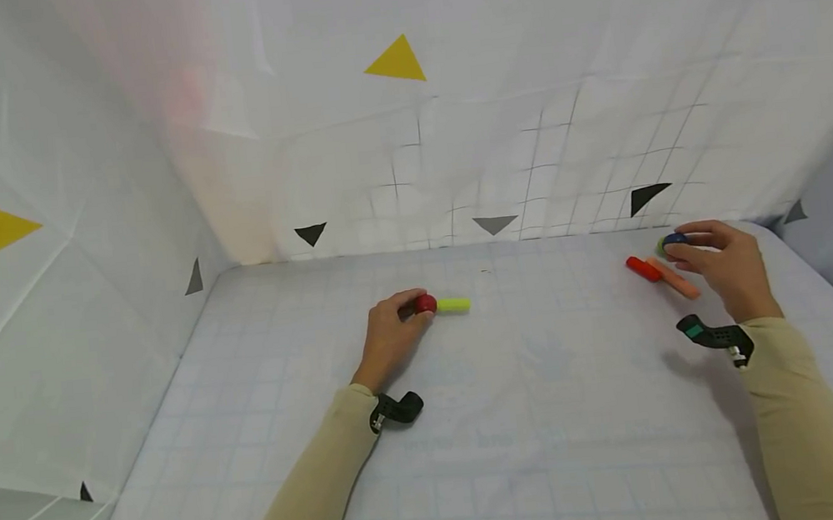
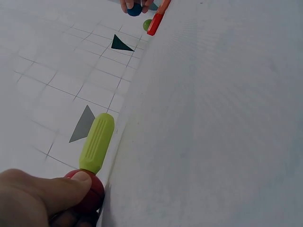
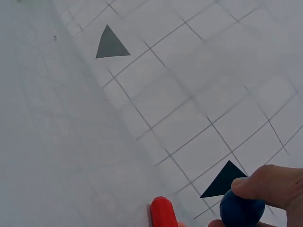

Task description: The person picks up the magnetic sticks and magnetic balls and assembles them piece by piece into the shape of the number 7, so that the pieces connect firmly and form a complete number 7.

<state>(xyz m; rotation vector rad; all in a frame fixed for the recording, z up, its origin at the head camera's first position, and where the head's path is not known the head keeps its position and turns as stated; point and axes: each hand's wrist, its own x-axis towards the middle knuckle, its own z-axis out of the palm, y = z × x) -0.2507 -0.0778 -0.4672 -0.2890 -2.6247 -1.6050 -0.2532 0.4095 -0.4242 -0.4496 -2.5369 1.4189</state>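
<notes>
Near the middle of the table, my left hand (image 1: 388, 338) pinches a red ball (image 1: 426, 303) between thumb and fingers. A yellow-green ribbed stick (image 1: 454, 305) lies against or just beyond that ball; I cannot tell whether they are joined. Far to the right, my right hand (image 1: 740, 269) pinches a blue ball (image 1: 675, 240). Partly hidden behind it is a green ball (image 1: 660, 247), which the left wrist view shows as separate from the blue one. Beside the right fingertips lie a red stick (image 1: 643, 268) and an orange stick (image 1: 678, 281), touching or crossing.
White gridded sheeting covers the table (image 1: 537, 416). A white back wall (image 1: 554, 46) rises just beyond the right hand, and a side wall (image 1: 39, 330) stands at left. Dark and yellow triangles mark the walls.
</notes>
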